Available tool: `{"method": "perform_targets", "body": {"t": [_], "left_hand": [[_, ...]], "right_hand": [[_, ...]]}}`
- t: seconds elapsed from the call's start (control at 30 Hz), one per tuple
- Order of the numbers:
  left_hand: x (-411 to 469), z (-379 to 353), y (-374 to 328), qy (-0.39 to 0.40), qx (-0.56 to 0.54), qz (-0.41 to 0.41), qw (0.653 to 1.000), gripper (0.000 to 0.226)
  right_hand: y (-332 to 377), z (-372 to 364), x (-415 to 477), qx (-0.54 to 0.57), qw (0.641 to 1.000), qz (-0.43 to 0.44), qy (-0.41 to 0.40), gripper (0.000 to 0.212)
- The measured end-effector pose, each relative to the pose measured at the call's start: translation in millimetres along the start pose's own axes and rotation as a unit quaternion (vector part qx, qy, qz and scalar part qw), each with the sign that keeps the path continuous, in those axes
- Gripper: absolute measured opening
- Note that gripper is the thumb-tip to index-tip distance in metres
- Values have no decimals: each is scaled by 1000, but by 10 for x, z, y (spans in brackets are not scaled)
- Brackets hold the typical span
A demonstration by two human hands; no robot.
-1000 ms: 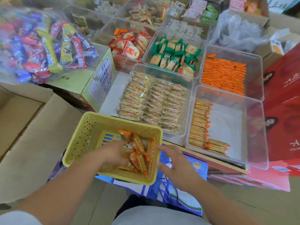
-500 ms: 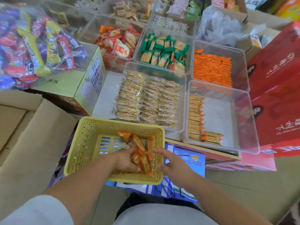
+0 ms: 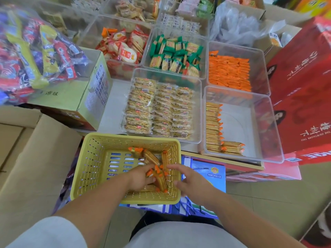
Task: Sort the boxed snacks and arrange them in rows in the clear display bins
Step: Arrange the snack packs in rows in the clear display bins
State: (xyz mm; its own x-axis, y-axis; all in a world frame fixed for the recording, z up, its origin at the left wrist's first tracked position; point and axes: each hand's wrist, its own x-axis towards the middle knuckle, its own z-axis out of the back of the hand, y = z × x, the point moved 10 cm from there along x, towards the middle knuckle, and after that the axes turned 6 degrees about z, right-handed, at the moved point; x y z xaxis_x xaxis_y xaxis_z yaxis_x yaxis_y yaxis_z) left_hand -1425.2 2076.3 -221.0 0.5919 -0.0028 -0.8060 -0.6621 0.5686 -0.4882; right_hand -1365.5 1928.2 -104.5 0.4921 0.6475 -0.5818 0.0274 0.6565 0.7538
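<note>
**Pick-up step of the sort; landmark: the yellow perforated plastic basket (image 3: 100, 158).**

- **Left hand:** In the basket's near right corner, the left hand (image 3: 140, 179) lies low over the basket floor. Its fingers curl about a small bundle of slim tan biscuit packets with orange crimped ends (image 3: 159, 178). How many it holds cannot be told.
- **Bundle:** Its long axis runs obliquely, from the basket's middle toward its near right corner. Orange shows at both ends.
- **Loose packets:** 2 or 3 loose packets (image 3: 152, 157) lie just beyond the bundle, toward the basket's far wall. Their long axes run roughly near-to-far but splay apart, so they share no common heading.
- **Right hand:** The right hand (image 3: 190, 182) hovers over the basket's right rim, fingers loosely spread and empty. The index tip is close to the bundle; contact cannot be confirmed.
- **Display bin:** Beyond and right of the basket stands the clear rectangular plastic display bin (image 3: 238, 126), mostly bare. It holds 1 row of matching packets (image 3: 212, 126) along the wall nearer the basket, and a short stack (image 3: 232, 146) just beside that row's near end. These lie with long axes left-to-right, orange tips pointing away from the basket.

**Judged stage:** gathering, with placement not yet done. The next move likely calls for squaring the bundle between both hands. The bundle would then be turned until its long axis matches the row, lifted over the basket's right rim, and set down beside the short stack.
</note>
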Motion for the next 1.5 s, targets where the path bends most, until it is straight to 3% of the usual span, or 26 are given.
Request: {"method": "perform_targets", "body": {"t": [0.23, 0.4, 0.53, 0.77, 0.87, 0.93, 0.97, 1.07, 1.13, 1.2, 1.27, 1.33, 1.4, 1.5], "left_hand": [[-53, 39, -31, 18, 21, -10, 1000, 39], [-161, 65, -23, 45, 79, -7, 996, 63], [-248, 173, 11, 26, 88, -1, 996, 52], [-558, 552, 242, -69, -22, 32, 997, 45], [-829, 705, 298, -111, -127, 19, 985, 45], [-1041, 736, 296, -119, -293, -6, 949, 48], [-1138, 736, 283, -122, -394, -23, 911, 49], [-1319, 658, 189, -132, -635, -75, 757, 44], [-1341, 525, 40, -128, -720, -100, 674, 43], [-1331, 368, -167, -120, -761, -107, 628, 45], [-1321, 228, -423, -111, -765, -115, 623, 49], [-1296, 111, -696, -99, -749, -133, 641, 53], [-1272, 19, -936, -104, -726, -145, 665, 52], [-1211, -78, -1166, -151, -716, -129, 669, 48]], "right_hand": [[-7, 15, -13, 4, 1000, 1, -6, 45], [-38, 23, -23, -5, 1000, -7, -14, 42], [-50, 17, -48, 9, 1000, -16, -17, 42], [-4, -12, -83, 11, 1000, -8, -18, 44], [-22, -6, -66, -25, 999, -3, -24, 42], [-42, 2, -49, -35, 999, 2, -28, 42], [-44, 12, -40, -50, 998, 8, -33, 40], [77, 185, -68, -168, 978, 54, -111, 46], [302, 303, -163, -210, 956, 105, -175, 46], [459, 325, -221, -177, 957, 146, -179, 38], [459, 258, -221, -46, 983, 135, -113, 25], [419, 128, -226, 102, 988, 110, -25, 27], [339, 114, -244, 157, 984, 78, 3, 29], [158, 283, -257, 203, 977, 57, 3, 29]]}}
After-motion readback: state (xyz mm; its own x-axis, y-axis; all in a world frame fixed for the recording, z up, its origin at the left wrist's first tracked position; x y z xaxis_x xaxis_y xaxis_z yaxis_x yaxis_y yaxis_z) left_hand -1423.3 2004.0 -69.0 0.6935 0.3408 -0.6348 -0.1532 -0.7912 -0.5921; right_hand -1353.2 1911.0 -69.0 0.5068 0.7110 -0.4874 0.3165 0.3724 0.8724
